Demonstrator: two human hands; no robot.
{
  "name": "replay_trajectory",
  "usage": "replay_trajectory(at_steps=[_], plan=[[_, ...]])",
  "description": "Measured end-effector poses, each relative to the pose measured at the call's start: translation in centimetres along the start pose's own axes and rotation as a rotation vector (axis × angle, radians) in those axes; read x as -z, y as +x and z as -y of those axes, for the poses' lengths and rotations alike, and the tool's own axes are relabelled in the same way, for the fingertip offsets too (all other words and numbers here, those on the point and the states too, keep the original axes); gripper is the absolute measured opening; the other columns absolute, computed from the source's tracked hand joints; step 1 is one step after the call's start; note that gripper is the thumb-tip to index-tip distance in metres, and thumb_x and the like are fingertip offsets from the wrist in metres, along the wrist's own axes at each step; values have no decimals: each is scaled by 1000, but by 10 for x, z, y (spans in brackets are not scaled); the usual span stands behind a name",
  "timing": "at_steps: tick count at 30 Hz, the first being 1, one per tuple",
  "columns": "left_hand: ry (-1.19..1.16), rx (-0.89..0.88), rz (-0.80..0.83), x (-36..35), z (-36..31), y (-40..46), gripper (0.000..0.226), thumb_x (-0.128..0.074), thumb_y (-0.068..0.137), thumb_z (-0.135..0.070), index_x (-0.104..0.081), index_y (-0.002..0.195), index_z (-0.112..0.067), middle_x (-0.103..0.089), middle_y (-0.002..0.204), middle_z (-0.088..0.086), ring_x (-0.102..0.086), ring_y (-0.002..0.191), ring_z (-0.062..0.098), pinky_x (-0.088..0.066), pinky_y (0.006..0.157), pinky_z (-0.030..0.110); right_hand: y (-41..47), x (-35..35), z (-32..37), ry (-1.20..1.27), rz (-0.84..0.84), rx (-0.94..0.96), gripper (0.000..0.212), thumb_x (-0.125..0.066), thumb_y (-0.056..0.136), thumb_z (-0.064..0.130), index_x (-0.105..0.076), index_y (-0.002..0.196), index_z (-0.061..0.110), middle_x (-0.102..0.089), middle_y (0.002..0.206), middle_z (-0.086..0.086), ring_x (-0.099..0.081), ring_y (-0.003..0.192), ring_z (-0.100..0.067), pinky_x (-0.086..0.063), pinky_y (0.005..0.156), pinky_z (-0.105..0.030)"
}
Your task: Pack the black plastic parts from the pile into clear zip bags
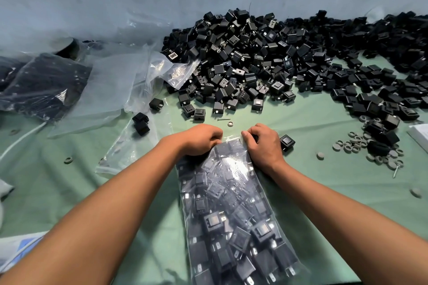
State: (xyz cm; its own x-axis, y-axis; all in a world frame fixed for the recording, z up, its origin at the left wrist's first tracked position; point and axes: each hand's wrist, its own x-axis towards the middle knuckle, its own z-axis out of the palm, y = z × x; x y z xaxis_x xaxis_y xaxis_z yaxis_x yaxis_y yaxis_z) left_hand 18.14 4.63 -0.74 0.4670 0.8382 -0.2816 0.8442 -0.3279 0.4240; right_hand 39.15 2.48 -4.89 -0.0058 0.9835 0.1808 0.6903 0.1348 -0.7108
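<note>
I have both hands at the far end of a filled clear zip bag (231, 203), which lies on the green tabletop (324, 187) with its long axis running from near me straight away toward the pile of black plastic parts (266, 58). My left hand (201, 139) curls its fingers onto the left corner of the mouth; my right hand (262, 143) pinches the right corner, fingers bent over the seal line. The strip between them is what I judge has to be pressed closed next, and both hands sit about equally close to it. The bag is thin, glossy and wrinkled, bulging with boxy, hard-edged black parts, some showing metal blades. The pile spreads across the far and right side, loose and matte. Empty clear bags (129, 90) lie slack to the far left, beside another packed bag (44, 85).
</note>
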Motion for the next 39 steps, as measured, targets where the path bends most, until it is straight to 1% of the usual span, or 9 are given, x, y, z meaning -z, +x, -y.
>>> replay_trajectory(at_steps=[7, 10, 14, 17, 20, 27, 31, 33, 39], plan=[[-204, 55, 38, 1, 16, -11, 30, -56, 105, -26, -52, 75, -24, -50, 73, -7, -43, 68, 10, -38, 67, 29, -1, 0, 1, 12, 2, 4, 26, -63, 100, 26, -75, 86, 8, -63, 85, -6, -59, 81, -24, -48, 76, -39], [-122, 65, 55, 1, 16, -11, 32, -52, 106, -28, -50, 75, -25, -51, 75, -7, -43, 67, 8, -35, 62, 26, -1, 0, 0, 20, -1, 9, 26, -64, 99, 25, -75, 84, 7, -62, 84, -6, -58, 80, -25, -47, 75, -39], [-42, 80, 72, 0, 10, -8, 31, -49, 107, -30, -49, 77, -24, -53, 81, -4, -47, 74, 14, -37, 66, 29, -1, 0, -1, 21, 1, 5, 26, -63, 99, 25, -74, 84, 7, -62, 84, -7, -59, 79, -26, -47, 74, -39], [-115, 94, 68, 5, 15, -15, 29, -53, 106, -29, -55, 79, -18, -53, 77, -4, -45, 70, 12, -38, 66, 27, -1, 1, -1, 24, -1, 3, 26, -63, 99, 26, -75, 84, 8, -62, 84, -6, -58, 80, -25, -48, 76, -40], [-183, 95, 101, 10, 21, -25, 28, -56, 105, -23, -55, 77, -20, -50, 71, -6, -42, 67, 10, -36, 64, 28, 0, 0, -2, 24, -4, 8, 26, -64, 99, 25, -74, 84, 8, -62, 84, -7, -59, 80, -26, -49, 77, -41], [-80, 109, 49, 6, 13, -26, 31, -54, 106, -26, -50, 76, -17, -49, 75, -2, -42, 71, 15, -34, 65, 31, 0, 1, -2, 25, -5, -10, 26, -63, 100, 26, -75, 87, 6, -63, 86, -7, -59, 83, -25, -50, 80, -42], [-249, 146, 82, 12, 23, -38, 27, -58, 104, -20, -58, 78, -13, -54, 63, -7, -48, 53, 4, -41, 58, 21, 0, 2, -3, 51, -14, -31, 26, -63, 100, 26, -75, 85, 8, -63, 85, -6, -60, 82, -25, -49, 78, -41], [-242, 145, 116, 16, 26, -42, 25, -58, 104, -17, -60, 80, -13, -55, 62, -8, -47, 50, -1, -41, 58, 19, 0, 2, -3, 45, -13, -31, 25, -63, 100, 27, -74, 85, 9, -63, 85, -5, -59, 82, -25, -49, 78, -40], [-141, 140, 55, 11, 21, -41, 31, -56, 104, -16, -52, 74, -18, -51, 68, -5, -43, 63, 9, -38, 67, 30, 0, 2, -1, 72, -6, -46, 24, -64, 99, 27, -74, 84, 12, -63, 85, -4, -60, 82, -24, -49, 77, -39]])
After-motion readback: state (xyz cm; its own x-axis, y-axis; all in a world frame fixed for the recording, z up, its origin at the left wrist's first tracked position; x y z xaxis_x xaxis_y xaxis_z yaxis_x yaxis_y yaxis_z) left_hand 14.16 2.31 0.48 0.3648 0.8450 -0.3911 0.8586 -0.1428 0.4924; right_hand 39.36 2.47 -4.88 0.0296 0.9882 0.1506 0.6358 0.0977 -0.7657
